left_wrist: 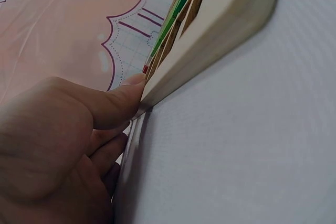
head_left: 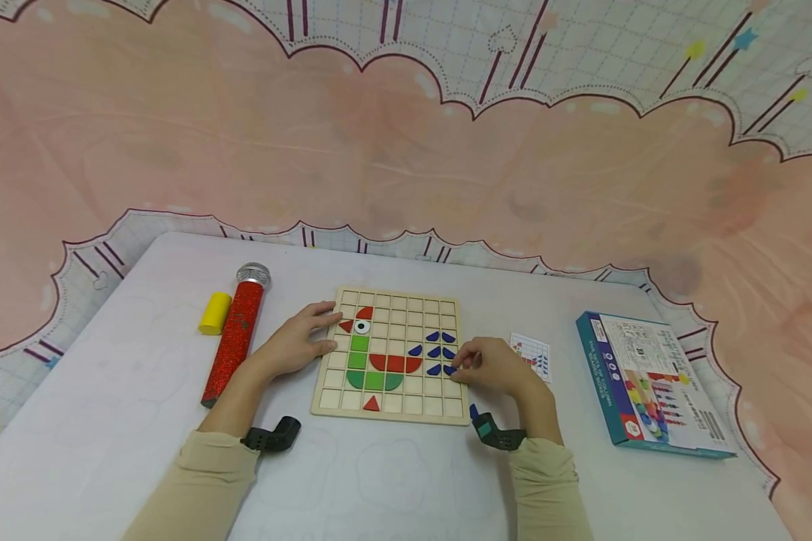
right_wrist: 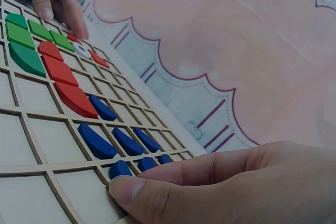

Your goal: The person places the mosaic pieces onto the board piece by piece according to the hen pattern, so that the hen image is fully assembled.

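Note:
A wooden grid board lies in the middle of the white table. It carries red pieces, green pieces, a white eye disc and several blue curved pieces. My left hand rests on the board's left edge, fingers fairly straight, and the left wrist view shows its thumb against the board's rim. My right hand sits at the board's right side with curled fingers pinching a blue piece down in a cell; the thumb touches it.
A red glitter tube with a silver cap and a yellow cylinder lie left of the board. A pattern card and a blue box lie to the right. The table edge runs just past the box.

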Motion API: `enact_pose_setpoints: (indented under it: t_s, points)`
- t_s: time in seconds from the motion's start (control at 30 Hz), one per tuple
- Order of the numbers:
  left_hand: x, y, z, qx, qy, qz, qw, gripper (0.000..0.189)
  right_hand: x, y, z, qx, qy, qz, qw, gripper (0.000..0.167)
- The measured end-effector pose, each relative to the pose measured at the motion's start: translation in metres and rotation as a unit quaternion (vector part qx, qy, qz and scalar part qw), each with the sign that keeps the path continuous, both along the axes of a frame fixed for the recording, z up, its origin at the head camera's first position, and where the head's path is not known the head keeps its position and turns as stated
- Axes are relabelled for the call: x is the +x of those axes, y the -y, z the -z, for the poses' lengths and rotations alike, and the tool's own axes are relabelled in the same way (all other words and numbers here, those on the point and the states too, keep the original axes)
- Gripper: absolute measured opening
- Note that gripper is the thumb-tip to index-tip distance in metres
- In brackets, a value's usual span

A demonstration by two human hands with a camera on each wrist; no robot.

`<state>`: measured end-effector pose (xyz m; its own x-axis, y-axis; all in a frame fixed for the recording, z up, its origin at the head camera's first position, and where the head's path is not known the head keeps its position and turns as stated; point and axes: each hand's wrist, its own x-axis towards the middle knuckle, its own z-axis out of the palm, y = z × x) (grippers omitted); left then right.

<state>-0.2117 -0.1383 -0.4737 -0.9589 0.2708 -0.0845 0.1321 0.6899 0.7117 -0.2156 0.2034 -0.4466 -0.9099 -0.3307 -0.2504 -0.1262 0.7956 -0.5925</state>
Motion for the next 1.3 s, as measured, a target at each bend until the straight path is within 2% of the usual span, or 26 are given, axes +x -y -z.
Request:
enact_pose_setpoints:
  t_s: [0.3, 0.87, 1.17, 1.3]
  points:
    - [0.000, 0.000, 0.003, 0.002, -0.002, 0.000, 1.0000, 0.056, 0.001, -0.001, 0.001, -0.001, -0.003, -0.002, 1.0000, 0.014]
    - [0.000, 0.000, 0.000, -0.005, -0.004, 0.003, 1.0000, 0.056, 0.000, -0.004, 0.002, -0.006, -0.002, -0.005, 1.0000, 0.013]
    - [0.000, 0.000, -0.002, -0.005, -0.004, 0.006, 1.0000, 0.056, 0.002, -0.014, -0.006, -0.009, 0.016, 0.006, 0.9998, 0.020]
    - [0.000, 0.000, -0.003, -0.007, -0.003, 0.005, 1.0000, 0.056, 0.003, -0.021, -0.009, 0.007, 0.046, 0.008, 0.9989, 0.027]
